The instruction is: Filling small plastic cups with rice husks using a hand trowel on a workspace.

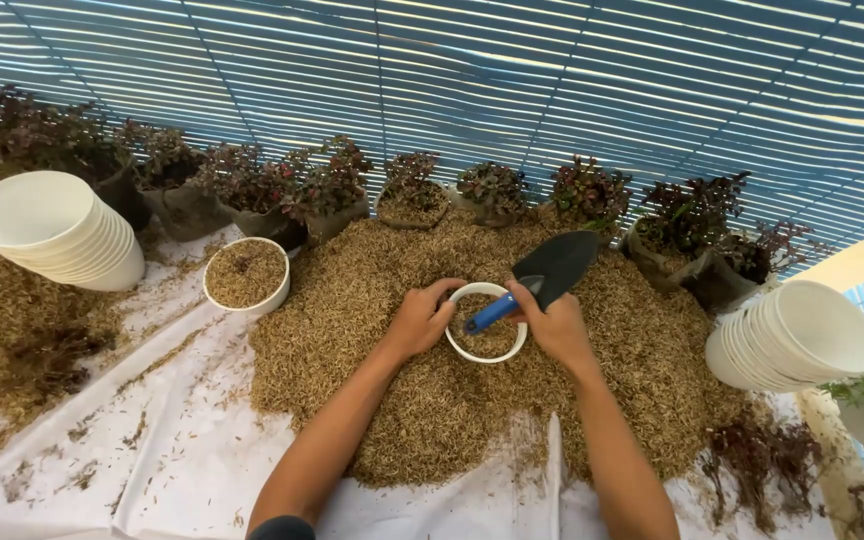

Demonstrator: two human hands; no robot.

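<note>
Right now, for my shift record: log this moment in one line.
left hand: steadies white pot | right hand: holds black trowel above pot | pot: on husk pile, partly filled

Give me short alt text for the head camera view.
The left hand steadies a white pot sunk in a husk pile while the right hand holds a blue-handled trowel over it. Stacked white pots and red-leaved plants surround them.

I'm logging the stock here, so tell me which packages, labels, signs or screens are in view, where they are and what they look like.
No labels, signs or screens show.
Plant bags: a row of dark soft bags along the far edge of the husk pile, each holding a reddish-leaved plant.
</note>
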